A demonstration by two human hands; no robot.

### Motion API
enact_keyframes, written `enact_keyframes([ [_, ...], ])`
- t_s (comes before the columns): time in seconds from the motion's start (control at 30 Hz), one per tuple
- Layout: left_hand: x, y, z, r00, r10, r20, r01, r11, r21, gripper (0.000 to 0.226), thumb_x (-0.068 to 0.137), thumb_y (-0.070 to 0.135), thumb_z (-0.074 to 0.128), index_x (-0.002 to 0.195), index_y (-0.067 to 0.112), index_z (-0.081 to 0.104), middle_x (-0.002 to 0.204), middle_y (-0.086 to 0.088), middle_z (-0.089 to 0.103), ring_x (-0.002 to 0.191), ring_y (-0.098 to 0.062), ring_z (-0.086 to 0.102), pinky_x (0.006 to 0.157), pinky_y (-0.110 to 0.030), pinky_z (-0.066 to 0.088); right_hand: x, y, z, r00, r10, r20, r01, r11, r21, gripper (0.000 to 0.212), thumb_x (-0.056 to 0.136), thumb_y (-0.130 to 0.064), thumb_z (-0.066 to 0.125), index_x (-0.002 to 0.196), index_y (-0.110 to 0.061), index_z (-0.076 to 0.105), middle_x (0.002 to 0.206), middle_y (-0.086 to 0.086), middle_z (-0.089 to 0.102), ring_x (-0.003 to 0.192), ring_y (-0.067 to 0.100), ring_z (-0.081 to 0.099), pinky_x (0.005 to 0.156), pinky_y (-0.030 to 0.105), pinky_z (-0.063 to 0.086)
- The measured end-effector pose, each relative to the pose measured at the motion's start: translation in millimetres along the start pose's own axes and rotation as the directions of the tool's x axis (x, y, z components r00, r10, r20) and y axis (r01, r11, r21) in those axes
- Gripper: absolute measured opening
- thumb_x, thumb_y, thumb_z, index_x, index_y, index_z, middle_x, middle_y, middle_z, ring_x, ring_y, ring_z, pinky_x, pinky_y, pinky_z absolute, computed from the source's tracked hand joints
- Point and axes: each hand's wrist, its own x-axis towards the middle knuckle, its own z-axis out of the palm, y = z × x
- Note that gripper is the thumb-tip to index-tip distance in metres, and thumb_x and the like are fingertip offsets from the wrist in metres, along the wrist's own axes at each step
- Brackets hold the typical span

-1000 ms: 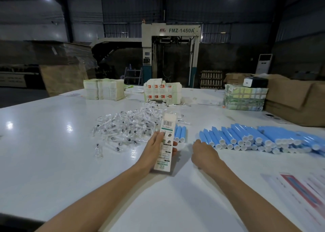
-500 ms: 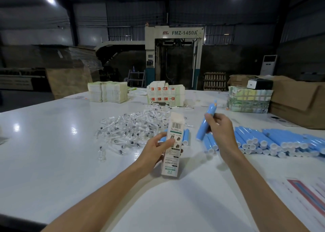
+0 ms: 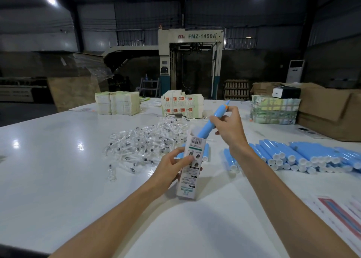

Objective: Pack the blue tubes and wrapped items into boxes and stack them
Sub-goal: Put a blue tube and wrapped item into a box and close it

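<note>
White table [image 3: 58, 169]: tube row [image 3: 302, 156] R of box [image 3: 190, 166], wrapped items [image 3: 144, 146] behind-L of it. Since 0.5 s ago blue tube [image 3: 207, 128] has come down to box mouth, lower end entering. R hand [image 3: 230, 128] curled round tube; L hand [image 3: 172, 168] grips box upright. Insertion begun, not complete.

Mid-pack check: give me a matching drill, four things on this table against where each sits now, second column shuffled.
Things: 1 box; 2 held blue tube; 3 wrapped items; 4 row of blue tubes.
Places: a heaped on the table beyond the left hand; b lying side by side at the right; c gripped by the left hand; d in the right hand, lower end at the box's top.
Pairs: 1-c; 2-d; 3-a; 4-b.
</note>
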Motion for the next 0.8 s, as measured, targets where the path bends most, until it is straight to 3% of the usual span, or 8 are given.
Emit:
enact_keyframes([
  [0.13,-1,1,2,1.000,0.023,0.021,-0.024,0.999,0.024,0.027,0.105,0.036,0.069,0.132,0.037,0.068,0.124,-0.013,0.079,0.114,-0.036,0.077,0.102,-0.056,0.058,4,-3,-1,0.987,0.048,0.152,-0.020,0.984,-0.179,0.030,0.094,-0.029,0.071,0.116,-0.023,0.052,0.102,0.005,0.067,0.089,0.019,0.063,0.070,0.033,0.047],
  [0.27,1,-1,2,0.999,0.034,-0.015,-0.034,0.999,0.029,0.030,0.106,0.039,0.066,0.136,0.035,0.066,0.122,-0.013,0.079,0.111,-0.038,0.078,0.100,-0.055,0.060,-10,4,7,0.959,0.048,0.278,0.063,0.924,-0.378,0.030,0.093,-0.039,0.066,0.118,-0.027,0.055,0.102,-0.001,0.069,0.094,0.019,0.067,0.082,0.045,0.055],
  [0.37,2,-4,1,0.997,0.032,-0.077,-0.029,0.998,0.048,0.027,0.109,0.036,0.061,0.137,0.035,0.063,0.118,-0.011,0.080,0.105,-0.037,0.079,0.097,-0.054,0.062,-23,19,17,0.959,0.011,0.282,0.127,0.875,-0.467,0.021,0.101,-0.045,0.051,0.119,-0.034,0.054,0.099,-0.001,0.074,0.091,0.027,0.072,0.087,0.054,0.057],
  [0.47,2,-6,1,0.991,0.036,-0.132,-0.027,0.997,0.066,0.023,0.110,0.040,0.059,0.132,0.038,0.063,0.113,-0.006,0.081,0.098,-0.032,0.080,0.080,-0.038,0.065,-29,36,25,0.965,-0.006,0.263,0.129,0.881,-0.455,0.033,0.106,-0.042,0.043,0.138,-0.036,0.052,0.117,-0.001,0.071,0.100,0.026,0.070,0.089,0.051,0.057],
  [0.53,2,-6,-3,0.979,0.047,-0.199,-0.030,0.996,0.086,0.019,0.112,0.039,0.055,0.130,0.040,0.062,0.108,-0.001,0.081,0.091,-0.027,0.081,0.070,-0.027,0.062,-29,47,29,0.972,-0.020,0.236,0.115,0.911,-0.397,0.033,0.108,-0.039,0.044,0.138,-0.029,0.054,0.119,0.000,0.070,0.104,0.024,0.069,0.091,0.050,0.057],
  [0.73,6,-6,-21,0.866,0.093,-0.491,-0.022,0.988,0.150,0.015,0.112,0.030,0.050,0.112,0.038,0.063,0.094,-0.003,0.081,0.070,-0.020,0.079,0.054,-0.023,0.057,-30,91,45,0.966,0.026,0.257,0.097,0.886,-0.454,0.027,0.106,-0.018,0.048,0.130,-0.019,0.060,0.108,0.002,0.067,0.096,0.023,0.065,0.086,0.045,0.056],
  [0.8,7,-6,-28,0.824,0.122,-0.553,-0.005,0.978,0.209,0.013,0.111,0.030,0.051,0.114,0.035,0.062,0.098,-0.001,0.080,0.077,-0.024,0.080,0.060,-0.035,0.062,-32,104,54,0.956,0.031,0.293,0.120,0.868,-0.482,0.027,0.106,-0.016,0.047,0.129,-0.020,0.060,0.107,0.003,0.067,0.098,0.023,0.065,0.090,0.047,0.055],
])
